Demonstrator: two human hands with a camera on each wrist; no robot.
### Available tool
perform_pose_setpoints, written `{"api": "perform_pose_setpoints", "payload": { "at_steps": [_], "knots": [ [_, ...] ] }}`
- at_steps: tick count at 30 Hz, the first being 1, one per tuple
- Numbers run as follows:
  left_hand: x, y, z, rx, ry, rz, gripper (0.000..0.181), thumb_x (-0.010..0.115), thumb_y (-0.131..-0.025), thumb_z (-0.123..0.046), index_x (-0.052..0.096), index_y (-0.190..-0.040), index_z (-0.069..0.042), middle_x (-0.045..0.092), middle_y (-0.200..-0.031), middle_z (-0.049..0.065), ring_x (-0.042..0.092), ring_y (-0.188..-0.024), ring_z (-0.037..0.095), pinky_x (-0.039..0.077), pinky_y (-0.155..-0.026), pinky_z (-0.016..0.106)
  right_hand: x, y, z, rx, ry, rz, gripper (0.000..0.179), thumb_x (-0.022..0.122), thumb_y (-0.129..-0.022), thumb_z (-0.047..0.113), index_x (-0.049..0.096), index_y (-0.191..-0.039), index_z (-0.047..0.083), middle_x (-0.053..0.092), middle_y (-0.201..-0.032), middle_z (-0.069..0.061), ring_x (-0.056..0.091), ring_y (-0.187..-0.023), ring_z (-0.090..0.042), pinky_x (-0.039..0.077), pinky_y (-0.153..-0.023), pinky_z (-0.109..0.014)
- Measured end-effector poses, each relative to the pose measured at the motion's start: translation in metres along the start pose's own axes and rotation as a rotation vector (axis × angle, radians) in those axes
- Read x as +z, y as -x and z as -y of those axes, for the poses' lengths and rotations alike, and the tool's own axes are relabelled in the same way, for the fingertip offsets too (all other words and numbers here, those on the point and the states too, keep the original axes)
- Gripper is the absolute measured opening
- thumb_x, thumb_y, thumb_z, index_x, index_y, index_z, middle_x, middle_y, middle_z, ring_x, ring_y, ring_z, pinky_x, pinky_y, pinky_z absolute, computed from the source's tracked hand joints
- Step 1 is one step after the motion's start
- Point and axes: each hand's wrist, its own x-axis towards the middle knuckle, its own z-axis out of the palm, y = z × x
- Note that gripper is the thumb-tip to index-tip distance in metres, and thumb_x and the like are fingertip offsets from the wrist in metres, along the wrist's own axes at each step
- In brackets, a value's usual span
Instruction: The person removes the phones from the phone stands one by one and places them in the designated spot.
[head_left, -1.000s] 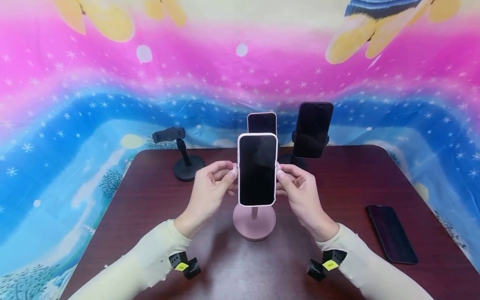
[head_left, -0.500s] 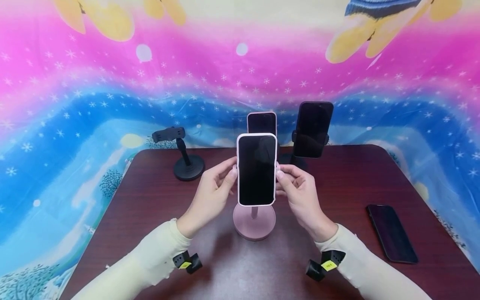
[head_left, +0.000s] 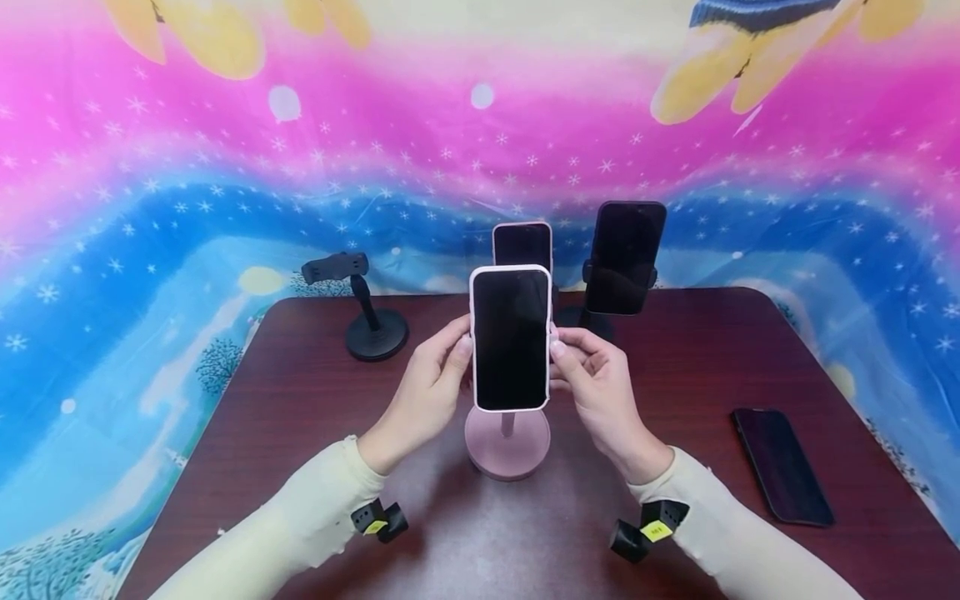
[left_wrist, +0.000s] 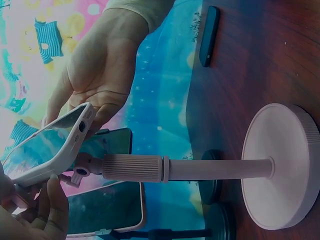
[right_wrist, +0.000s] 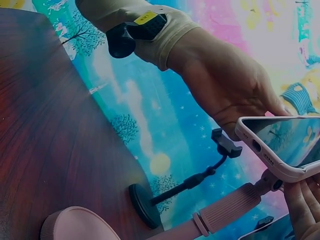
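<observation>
A phone in a pale case [head_left: 511, 337] sits upright, dark screen toward me, at the head of a pink phone stand [head_left: 507, 442]. My left hand [head_left: 420, 383] grips the phone's left edge, thumb in front and fingers behind. On the opposite edge my right hand [head_left: 600, 385] pinches the phone's side. A pink clamp piece [left_wrist: 22, 196] shows by the left fingers in the left wrist view. Below the phone, the right wrist view shows the stand's ribbed pink collar [right_wrist: 232, 207]. The phone hides most of the clamp in the head view.
Behind stands another phone in a pink case [head_left: 522, 243], partly covered. A black phone [head_left: 625, 258] is mounted on a black stand at the back right. A black stand without a phone [head_left: 377, 333] is at the back left. Another phone [head_left: 782, 467] lies on the right of the table [head_left: 300, 467].
My left hand has shifted slightly right and its fingers have moved in against the phone's left edge, covering the pink tab seen there earlier. The right hand stays nearly still.
</observation>
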Motion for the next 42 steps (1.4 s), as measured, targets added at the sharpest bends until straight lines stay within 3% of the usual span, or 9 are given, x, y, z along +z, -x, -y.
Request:
{"api": "perform_pose_setpoints", "payload": {
  "at_steps": [10,17,21,27,29,32,42],
  "knots": [
    [-0.001,0.0,-0.001,-0.019,0.021,0.0,0.038,0.046,-0.108,-0.011,0.053,-0.144,0.0,0.072,-0.11,0.022,0.065,-0.075,0.009,0.06,-0.066,0.031,-0.006,-0.002,0.012,-0.043,0.064,0.041,0.018,0.052,-0.104,0.007,0.067,-0.113,0.0,0.075,-0.095,0.008,0.073,-0.082,-0.007,0.062,-0.079,-0.024],
    [-0.003,0.0,-0.001,-0.015,0.015,0.006,0.038,0.046,-0.108,-0.01,0.053,-0.143,0.0,0.072,-0.107,0.021,0.064,-0.074,0.009,0.06,-0.065,0.032,-0.003,-0.021,0.031,-0.125,0.14,0.006,0.027,0.047,-0.106,0.011,0.067,-0.114,-0.006,0.072,-0.097,0.012,0.066,-0.09,-0.008,0.056,-0.087,-0.02],
    [-0.003,0.0,-0.002,-0.014,0.012,0.006,0.038,0.046,-0.108,-0.011,0.053,-0.143,0.0,0.072,-0.108,0.021,0.064,-0.074,0.01,0.059,-0.065,0.03,0.004,-0.035,0.041,-0.161,0.176,0.041,0.031,0.048,-0.105,0.01,0.063,-0.12,-0.012,0.071,-0.092,0.013,0.063,-0.087,-0.009,0.053,-0.085,-0.021],
    [-0.005,0.0,-0.002,-0.017,0.022,0.004,0.038,0.046,-0.107,-0.01,0.053,-0.143,0.001,0.071,-0.11,0.023,0.064,-0.075,0.011,0.059,-0.066,0.03,0.017,-0.049,0.051,-0.067,0.118,0.195,0.03,0.05,-0.104,0.015,0.062,-0.126,-0.002,0.073,-0.095,0.01,0.066,-0.075,-0.007,0.057,-0.066,-0.023],
    [-0.005,0.0,-0.001,-0.02,0.027,0.005,0.038,0.047,-0.107,-0.009,0.053,-0.143,0.002,0.071,-0.109,0.023,0.064,-0.075,0.011,0.06,-0.066,0.03,0.019,-0.052,0.051,-0.006,0.094,0.248,0.032,0.052,-0.103,0.017,0.061,-0.128,0.0,0.074,-0.096,0.008,0.07,-0.074,-0.008,0.06,-0.064,-0.026],
    [-0.005,0.0,-0.001,-0.017,0.029,0.011,0.038,0.047,-0.107,-0.009,0.053,-0.142,0.002,0.071,-0.106,0.023,0.064,-0.074,0.011,0.06,-0.066,0.031,0.022,-0.053,0.05,0.06,0.074,0.311,0.033,0.054,-0.103,0.017,0.06,-0.13,-0.001,0.076,-0.097,0.006,0.075,-0.083,-0.013,0.063,-0.073,-0.032],
    [-0.003,0.0,0.003,-0.029,0.051,0.01,0.036,0.045,-0.108,-0.011,0.055,-0.142,-0.002,0.071,-0.104,0.022,0.065,-0.072,0.012,0.062,-0.065,0.039,0.029,-0.055,0.041,0.05,0.09,0.329,0.028,0.059,-0.101,0.009,0.061,-0.126,-0.005,0.076,-0.094,0.003,0.076,-0.081,-0.015,0.064,-0.077,-0.035]
  ]
}}
